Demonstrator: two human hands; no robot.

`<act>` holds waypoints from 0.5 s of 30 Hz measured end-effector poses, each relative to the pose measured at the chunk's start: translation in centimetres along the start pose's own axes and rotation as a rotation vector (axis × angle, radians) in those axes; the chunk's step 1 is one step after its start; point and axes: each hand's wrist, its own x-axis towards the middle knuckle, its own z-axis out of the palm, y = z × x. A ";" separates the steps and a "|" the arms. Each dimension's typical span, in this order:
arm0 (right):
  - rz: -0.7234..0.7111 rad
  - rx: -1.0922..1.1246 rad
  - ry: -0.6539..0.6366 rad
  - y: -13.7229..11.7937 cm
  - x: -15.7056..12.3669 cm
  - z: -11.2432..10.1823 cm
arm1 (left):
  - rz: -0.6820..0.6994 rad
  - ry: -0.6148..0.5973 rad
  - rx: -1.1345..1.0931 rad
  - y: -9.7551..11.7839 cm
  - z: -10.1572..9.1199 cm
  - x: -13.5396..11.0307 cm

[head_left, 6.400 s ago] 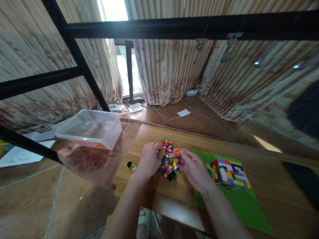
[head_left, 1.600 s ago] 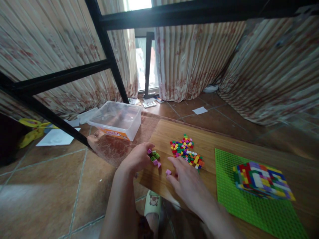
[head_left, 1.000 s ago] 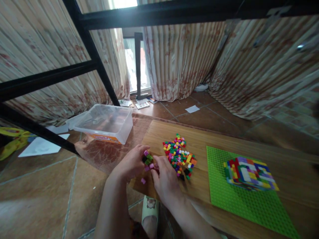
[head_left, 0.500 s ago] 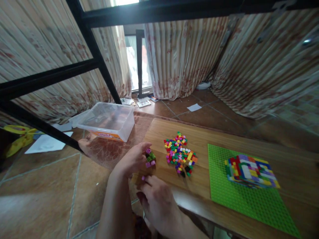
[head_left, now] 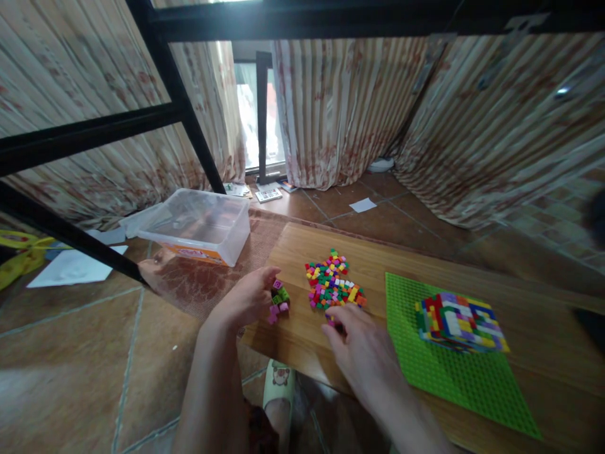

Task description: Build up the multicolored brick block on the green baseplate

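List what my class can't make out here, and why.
Head view:
Whether the right hand grips anything: hidden by its fingers.
Whether the left hand touches the pink and green plastic bricks: the hand hides contact.
Wording on the orange label of the clear plastic box: too small.
Dark flat object: cut off by the right edge.

Striped, floral-patterned curtains (head_left: 352, 113) hang beyond the fingers (head_left: 347, 312), parted at a bright window (head_left: 247, 116), as daylight (head_left: 227, 6) glares over a black frame (head_left: 331, 24) standing between. Brown floor tiles (head_left: 85, 328) spread left of the fingers and on past the wooden table (head_left: 368, 261) that lies beneath them.
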 end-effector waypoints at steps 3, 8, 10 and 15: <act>0.066 -0.127 0.019 2.0 0.0 -0.8 | -0.017 -0.045 -0.010 0.0 -0.1 0.0; 0.077 -0.181 -0.011 2.8 0.0 -0.2 | 0.005 -0.078 0.094 -0.7 -0.2 0.4; 0.088 -0.180 -0.028 2.7 0.1 -0.1 | 0.030 -0.078 0.111 -0.9 -0.2 0.4; 0.090 -0.166 -0.074 2.3 0.0 -0.2 | 0.041 -0.098 0.136 -0.9 -0.2 0.5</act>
